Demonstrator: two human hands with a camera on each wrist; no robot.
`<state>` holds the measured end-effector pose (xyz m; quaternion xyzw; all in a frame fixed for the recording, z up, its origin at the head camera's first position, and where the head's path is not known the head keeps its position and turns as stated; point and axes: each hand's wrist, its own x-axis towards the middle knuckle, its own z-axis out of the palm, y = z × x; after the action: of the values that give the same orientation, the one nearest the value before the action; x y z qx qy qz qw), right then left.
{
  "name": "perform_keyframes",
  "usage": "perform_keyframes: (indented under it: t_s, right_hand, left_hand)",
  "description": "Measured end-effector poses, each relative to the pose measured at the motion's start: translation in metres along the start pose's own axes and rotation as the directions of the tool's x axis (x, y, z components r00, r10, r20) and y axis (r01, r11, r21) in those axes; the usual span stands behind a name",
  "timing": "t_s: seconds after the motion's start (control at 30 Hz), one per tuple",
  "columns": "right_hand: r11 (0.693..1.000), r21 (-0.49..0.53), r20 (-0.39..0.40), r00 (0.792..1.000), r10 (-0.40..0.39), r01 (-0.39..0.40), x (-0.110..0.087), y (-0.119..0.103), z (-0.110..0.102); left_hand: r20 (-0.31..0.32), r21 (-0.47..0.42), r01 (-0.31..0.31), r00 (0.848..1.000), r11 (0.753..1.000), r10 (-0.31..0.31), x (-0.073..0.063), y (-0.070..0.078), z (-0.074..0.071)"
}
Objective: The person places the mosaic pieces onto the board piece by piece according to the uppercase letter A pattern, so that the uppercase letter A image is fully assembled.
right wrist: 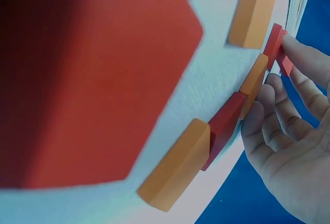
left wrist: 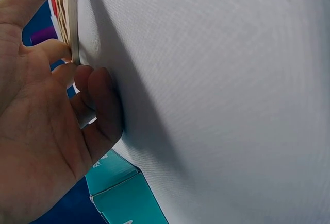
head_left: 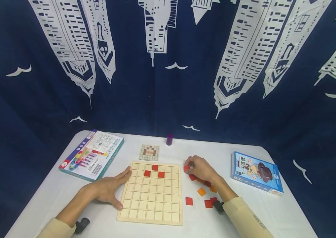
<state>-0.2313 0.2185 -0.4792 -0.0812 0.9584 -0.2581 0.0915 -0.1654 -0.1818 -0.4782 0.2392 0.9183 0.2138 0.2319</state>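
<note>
A pale wooden grid board point(head_left: 151, 188) lies on the table with three red tiles in its upper squares, one of them the top red tile point(head_left: 155, 167). Along the board's left edge, my left hand point(head_left: 108, 188) rests with thumb and fingers spread; in the left wrist view that hand point(left wrist: 46, 110) touches the board's side. To the right of the board, my right hand point(head_left: 200, 168) pinches a red square tile point(head_left: 186, 169) between thumb and fingers. Below that hand lie loose red and orange tiles, such as an orange tile point(head_left: 202, 191) and a red tile point(head_left: 189, 201).
Behind the board are a small pattern card point(head_left: 149, 152) and a purple cylinder point(head_left: 169, 139). A teal-edged box point(head_left: 93, 155) sits at the left and a blue box point(head_left: 257, 172) at the right. A dark blue curtain point(head_left: 156, 99) hangs behind the white table.
</note>
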Motion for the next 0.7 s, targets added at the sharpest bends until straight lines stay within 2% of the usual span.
perform_keyframes:
  t_s: [0.7]
  right_hand:
    - [0.999, 0.034, 0.004, 0.999, -0.041, 0.041, -0.0015, -0.0001, 0.0036]
  left_hand:
    - [-0.003, 0.010, -0.008, 1.000, 1.000, 0.008, -0.0002, 0.0008, -0.0014]
